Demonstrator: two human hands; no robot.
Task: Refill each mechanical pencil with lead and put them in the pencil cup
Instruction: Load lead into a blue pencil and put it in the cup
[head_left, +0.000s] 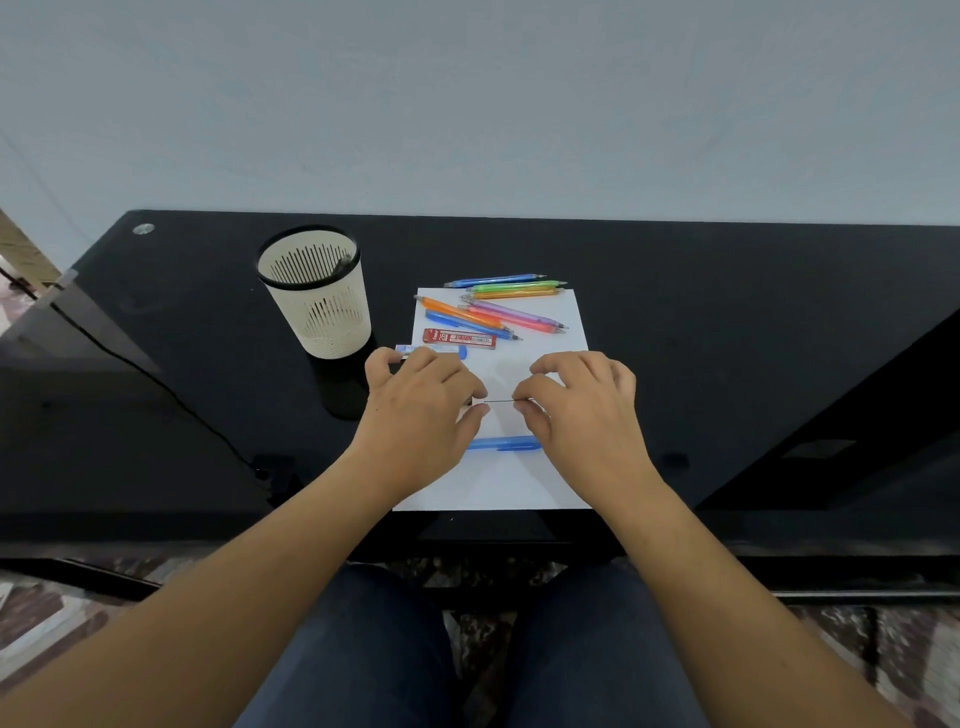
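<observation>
Lead (500, 401), surely brittle and feather-light, is stretching between my hands; my left hand (421, 395) and right hand (576, 400) are each pinching one end, gently.

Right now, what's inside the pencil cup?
The pencil cup shows its slotted inner wall and one small grey object leaning by the far right rim, too unclear to identify. Its near wall hides the bottom, so anything lying there cannot be seen.
</observation>
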